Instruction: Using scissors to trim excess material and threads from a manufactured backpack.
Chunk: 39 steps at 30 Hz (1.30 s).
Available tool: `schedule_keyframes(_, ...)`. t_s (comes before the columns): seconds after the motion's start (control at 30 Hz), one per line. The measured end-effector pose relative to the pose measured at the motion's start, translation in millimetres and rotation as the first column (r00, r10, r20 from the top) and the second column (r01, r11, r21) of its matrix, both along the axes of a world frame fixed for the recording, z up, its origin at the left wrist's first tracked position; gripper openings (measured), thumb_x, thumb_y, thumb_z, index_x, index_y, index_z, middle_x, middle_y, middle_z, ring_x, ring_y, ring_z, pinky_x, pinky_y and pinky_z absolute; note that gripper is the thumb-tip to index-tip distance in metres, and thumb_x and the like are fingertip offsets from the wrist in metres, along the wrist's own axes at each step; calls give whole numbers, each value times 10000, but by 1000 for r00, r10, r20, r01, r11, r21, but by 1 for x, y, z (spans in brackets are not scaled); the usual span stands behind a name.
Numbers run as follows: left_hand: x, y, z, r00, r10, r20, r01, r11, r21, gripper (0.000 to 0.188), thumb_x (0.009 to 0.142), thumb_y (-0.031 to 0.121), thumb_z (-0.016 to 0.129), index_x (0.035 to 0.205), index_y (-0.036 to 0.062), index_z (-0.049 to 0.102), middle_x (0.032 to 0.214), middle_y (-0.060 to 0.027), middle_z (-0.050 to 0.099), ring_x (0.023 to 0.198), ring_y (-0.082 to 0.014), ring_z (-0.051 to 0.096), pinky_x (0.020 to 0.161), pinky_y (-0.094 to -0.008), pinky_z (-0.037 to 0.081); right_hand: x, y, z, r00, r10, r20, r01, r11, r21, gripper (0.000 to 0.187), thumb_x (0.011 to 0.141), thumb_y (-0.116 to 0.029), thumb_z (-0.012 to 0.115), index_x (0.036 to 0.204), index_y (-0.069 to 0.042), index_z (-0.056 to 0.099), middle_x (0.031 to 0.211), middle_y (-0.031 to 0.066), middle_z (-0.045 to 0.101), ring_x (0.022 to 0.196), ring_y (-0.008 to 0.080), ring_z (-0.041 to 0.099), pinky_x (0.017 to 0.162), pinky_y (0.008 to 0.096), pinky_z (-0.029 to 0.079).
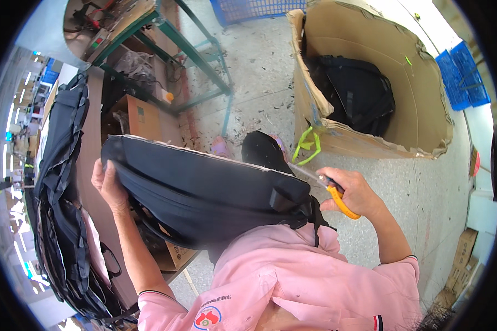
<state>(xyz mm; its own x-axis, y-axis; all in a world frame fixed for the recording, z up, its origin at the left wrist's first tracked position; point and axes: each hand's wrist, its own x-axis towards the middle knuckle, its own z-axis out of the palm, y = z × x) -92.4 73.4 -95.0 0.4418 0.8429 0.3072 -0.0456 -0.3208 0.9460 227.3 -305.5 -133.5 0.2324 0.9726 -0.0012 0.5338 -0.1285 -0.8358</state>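
A large black fabric bag piece lies across my lap, with a pale raw edge running along its far side. My left hand grips its left end, thumb on top. In my right hand is a pair of scissors with orange and black handles. The scissors' blades point left toward the right end of the black piece, near a dark strap and buckle area. Whether the blades touch the fabric I cannot tell.
At the far right stands a big cardboard box with a black bag inside; a lime-green strip hangs by its corner. Black pieces are stacked on the table at left. Beyond are a green-framed stand and a blue crate.
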Motion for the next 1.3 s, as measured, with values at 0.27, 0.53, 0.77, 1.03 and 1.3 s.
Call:
schedule_keyframes(0.27,22,-23,12,999,18,-30,-16,997,79,165,834,113,585,939,-13,588,835,-14,600,749,-84,526,732,-204,399,-3,52,28,986,61,153,-60,998,-12,809,536,-459,806,1162,-63,481,911,116,486,771,282,543,680,365,455)
schedule_keyframes(0.53,22,-36,14,999,28,-21,-27,997,66,207,812,138,637,941,-21,607,830,-14,604,762,-86,520,750,-206,391,-12,85,38,975,151,162,-151,988,-15,755,581,-511,768,1123,-50,514,880,124,519,815,273,570,689,349,469)
schedule_keyframes(0.77,29,-43,15,1000,13,5,-13,997,73,210,797,124,659,936,-28,617,816,-10,608,736,-71,518,726,-203,404,-22,107,41,945,141,294,-170,982,77,744,602,-506,755,1121,-34,507,849,106,527,737,274,552,667,341,463)
schedule_keyframes(1.03,29,-44,11,999,40,-1,-40,998,44,165,807,93,644,911,-31,613,789,9,588,724,-60,492,709,-188,393,-27,114,49,905,123,407,-191,973,130,575,667,-370,754,1079,-60,499,824,127,523,718,299,554,616,368,446)
schedule_keyframes(1.3,26,-43,6,998,59,16,-59,998,21,181,793,105,655,902,-33,616,771,12,580,712,-59,490,698,-188,395,-33,115,35,912,118,393,-207,959,192,492,670,-317,761,987,-55,492,699,98,514,633,260,550,544,338,439)
